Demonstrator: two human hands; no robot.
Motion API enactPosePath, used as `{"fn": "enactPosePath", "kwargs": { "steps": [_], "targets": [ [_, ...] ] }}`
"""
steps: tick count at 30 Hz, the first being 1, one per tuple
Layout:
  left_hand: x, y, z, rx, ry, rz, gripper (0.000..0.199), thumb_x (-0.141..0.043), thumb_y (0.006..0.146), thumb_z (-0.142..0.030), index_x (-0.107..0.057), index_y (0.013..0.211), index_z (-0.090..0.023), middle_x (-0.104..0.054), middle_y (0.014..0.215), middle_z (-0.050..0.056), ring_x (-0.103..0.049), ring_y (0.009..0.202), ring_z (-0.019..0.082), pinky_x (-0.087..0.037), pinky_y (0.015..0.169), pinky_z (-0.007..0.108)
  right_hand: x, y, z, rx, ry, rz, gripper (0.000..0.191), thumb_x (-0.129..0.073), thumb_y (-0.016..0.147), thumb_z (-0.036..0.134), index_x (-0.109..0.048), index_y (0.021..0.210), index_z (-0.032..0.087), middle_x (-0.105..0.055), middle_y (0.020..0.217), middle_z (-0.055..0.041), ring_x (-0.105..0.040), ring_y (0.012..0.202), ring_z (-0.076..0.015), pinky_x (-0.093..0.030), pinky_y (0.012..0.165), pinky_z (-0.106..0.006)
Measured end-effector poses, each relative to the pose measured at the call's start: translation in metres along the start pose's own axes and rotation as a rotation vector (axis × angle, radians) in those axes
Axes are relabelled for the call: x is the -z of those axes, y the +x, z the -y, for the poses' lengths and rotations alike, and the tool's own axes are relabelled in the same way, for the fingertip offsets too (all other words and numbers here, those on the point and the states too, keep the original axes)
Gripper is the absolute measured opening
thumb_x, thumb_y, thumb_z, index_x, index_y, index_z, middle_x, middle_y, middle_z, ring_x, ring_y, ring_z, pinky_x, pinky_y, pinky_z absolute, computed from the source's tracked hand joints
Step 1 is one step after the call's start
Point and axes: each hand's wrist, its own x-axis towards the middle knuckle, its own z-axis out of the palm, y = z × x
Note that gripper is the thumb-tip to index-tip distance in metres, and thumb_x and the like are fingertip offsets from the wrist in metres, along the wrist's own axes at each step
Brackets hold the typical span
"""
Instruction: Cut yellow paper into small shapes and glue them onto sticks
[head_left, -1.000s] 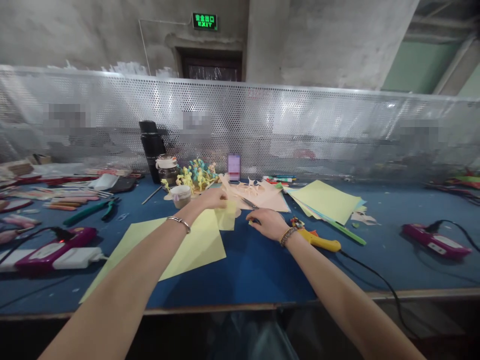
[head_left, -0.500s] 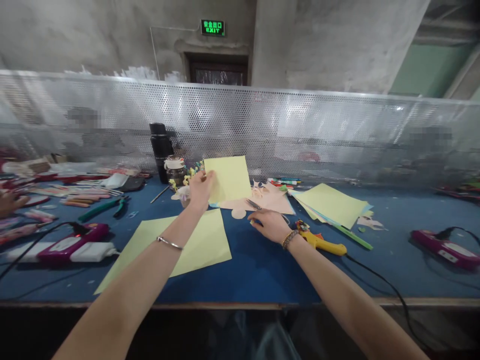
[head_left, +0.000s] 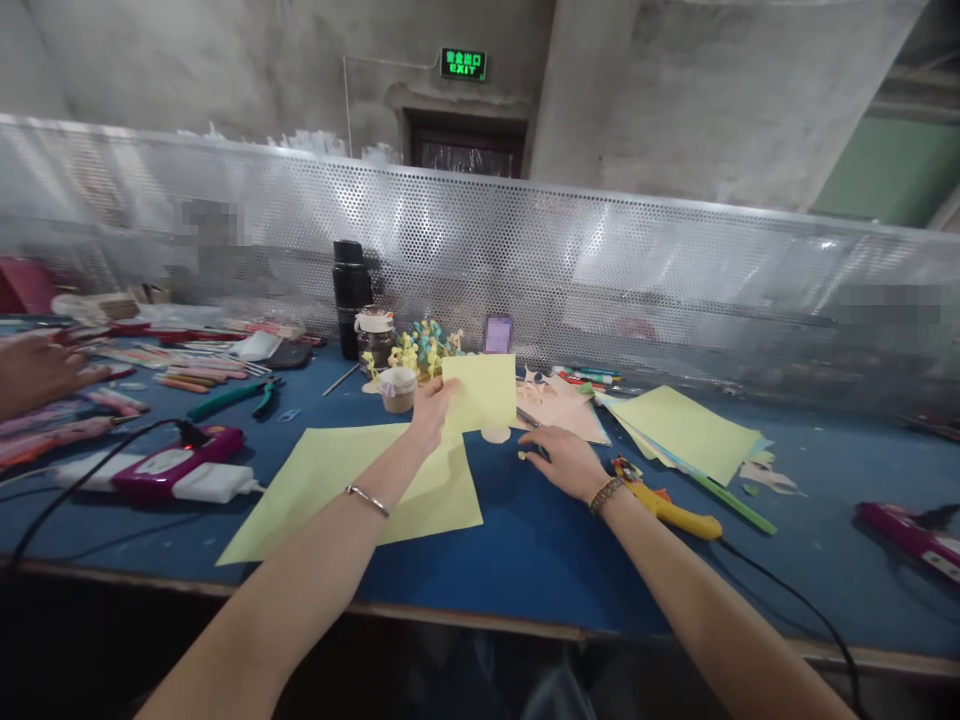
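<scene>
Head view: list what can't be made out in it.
All in the head view:
- Phone: screen text too small.
- Dark tool: near end hidden by the right hand.
- Things behind the raised sheet: hidden by it.
- Right power strip: cut off by the right edge.

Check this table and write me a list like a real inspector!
Surface: blue table with pale specks.
Job's things: small sheet held; big sheet lying flat.
Clutter: pliers at left; paper pile at right.
Hands: left hand grips the small sheet; right hand by a dark tool, grip unclear.
Cables: one from the yellow tool, over the table's edge.
Surroundings: exit sign, metal screen, another person's hand.
</scene>
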Motion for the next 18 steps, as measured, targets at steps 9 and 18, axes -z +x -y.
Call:
{"fn": "enactPosePath", "kwargs": {
  "steps": [9,18],
  "targets": [
    [0.0009,-0.0001,-0.0004,0.114,-0.031,-0.069,0.015,-0.063,0.058,-0.018,-0.062,0.073,-0.017,-0.067,0.066,0.001,-0.061,0.057,0.014,-0.047,0.054,0.024,-0.0007,0.0018,0.0062,0.06,-0.033,0.025,0.019,-0.049,0.09,0.024,-0.067,0.095,0.02,-0.069,0.095,-0.0047,-0.061,0.091,-0.0184,-0.044,0.085,-0.032],
    [0.0028,0.0028,-0.0019,0.218,-0.031,-0.097,0.01,-0.06,0.059,-0.012,-0.058,0.067,-0.018,-0.061,0.053,-0.002,-0.059,0.05,0.013,-0.044,0.049,0.023,-0.0005,0.0039,0.0045,-0.042,0.036,-0.057,0.016,-0.052,0.087,0.022,-0.067,0.092,0.021,-0.069,0.094,-0.0044,-0.061,0.092,-0.0184,-0.044,0.086,-0.033]
  ]
}}
